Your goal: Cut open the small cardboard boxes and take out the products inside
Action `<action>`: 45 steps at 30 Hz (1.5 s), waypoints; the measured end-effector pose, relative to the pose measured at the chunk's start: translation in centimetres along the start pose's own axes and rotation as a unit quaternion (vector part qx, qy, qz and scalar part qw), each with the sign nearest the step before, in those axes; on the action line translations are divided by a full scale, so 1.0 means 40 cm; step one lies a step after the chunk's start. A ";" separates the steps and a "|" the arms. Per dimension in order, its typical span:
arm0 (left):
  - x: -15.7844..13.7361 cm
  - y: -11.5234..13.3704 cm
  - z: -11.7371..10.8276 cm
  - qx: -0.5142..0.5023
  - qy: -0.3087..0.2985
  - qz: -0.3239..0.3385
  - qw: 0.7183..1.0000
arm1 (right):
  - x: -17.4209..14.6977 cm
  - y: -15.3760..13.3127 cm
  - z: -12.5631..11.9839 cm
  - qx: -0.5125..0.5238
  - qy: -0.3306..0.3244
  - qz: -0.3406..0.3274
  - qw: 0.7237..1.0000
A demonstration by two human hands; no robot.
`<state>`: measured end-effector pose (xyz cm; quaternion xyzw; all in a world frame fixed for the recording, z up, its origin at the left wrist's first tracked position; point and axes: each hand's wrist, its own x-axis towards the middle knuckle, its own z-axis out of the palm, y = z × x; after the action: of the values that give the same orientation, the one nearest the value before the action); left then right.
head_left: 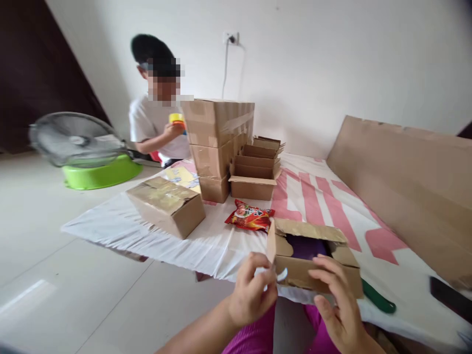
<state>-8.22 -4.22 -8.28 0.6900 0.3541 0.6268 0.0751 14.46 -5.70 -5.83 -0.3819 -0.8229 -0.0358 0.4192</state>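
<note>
In front of me a small cardboard box (313, 275) stands at the table's near edge, its top partly open. Something dark purple (306, 247) shows inside it. My left hand (256, 287) is closed in a pinch by the box's left front corner, with a small whitish strip (282, 275) sticking out beside its fingers; it looks like tape. My right hand (337, 300) has its fingers spread and holds nothing. Its fingertips are at the front side of the box; whether they touch it I cannot tell. A red snack packet (250, 216) lies just behind the box.
A taped box (165, 204) lies at left. Stacked boxes (210, 147) and a row of open boxes (254, 189) stand behind. A dark green handle (379, 296) and a black phone-like object (450, 297) lie at right. Across the table, a person (155, 118) holds something yellow.
</note>
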 end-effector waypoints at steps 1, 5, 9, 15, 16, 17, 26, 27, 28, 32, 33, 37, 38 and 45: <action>-0.003 0.024 -0.007 0.018 -0.020 0.071 0.997 | 0.005 -0.023 -0.010 0.044 -0.007 0.013 0.999; -0.015 0.073 0.001 0.039 -0.071 0.213 0.974 | 0.019 -0.095 -0.031 0.127 -0.062 0.034 0.989; -0.023 0.087 0.028 0.007 -0.132 0.193 0.972 | 0.012 -0.107 -0.039 0.137 -0.057 0.032 0.988; -0.021 0.093 0.038 -0.006 -0.163 0.179 0.970 | -0.013 -0.100 -0.068 0.129 -0.070 -0.025 0.989; -0.021 0.086 0.038 0.003 -0.161 0.183 0.970 | -0.021 -0.087 -0.078 0.113 -0.060 -0.024 0.992; -0.022 0.077 0.038 0.017 -0.159 0.183 0.970 | -0.032 -0.065 -0.092 0.091 -0.041 -0.018 0.995; -0.044 0.008 0.048 0.124 -0.174 0.171 0.962 | -0.328 0.400 -0.384 -0.313 0.182 0.354 0.862; -0.047 0.008 0.051 0.125 -0.171 0.169 0.962 | -0.362 0.435 -0.413 -0.335 0.180 0.383 0.842; -0.048 0.009 0.054 0.126 -0.167 0.166 0.964 | -0.393 0.461 -0.437 -0.351 0.169 0.412 0.824; -0.049 0.003 0.059 0.127 -0.157 0.162 0.966 | -0.472 0.517 -0.466 -0.372 0.069 0.496 0.782; -0.049 0.000 0.058 0.132 -0.158 0.167 0.964 | -0.481 0.525 -0.463 -0.368 0.037 0.507 0.779; -0.048 -0.002 0.048 0.144 -0.172 0.188 0.956 | -0.491 0.543 -0.444 -0.346 -0.069 0.522 0.776; -0.046 0.001 0.045 0.141 -0.174 0.184 0.957 | -0.490 0.542 -0.442 -0.345 -0.086 0.521 0.776; 0.016 0.020 0.031 0.094 -0.154 0.153 0.971 | -0.453 0.487 -0.408 -0.374 -0.105 0.488 0.782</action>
<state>-6.77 -4.03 -7.58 0.8284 0.2856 0.4807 -0.0336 44.54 -8.99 -13.39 -0.8604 -0.4877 -0.0913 0.1164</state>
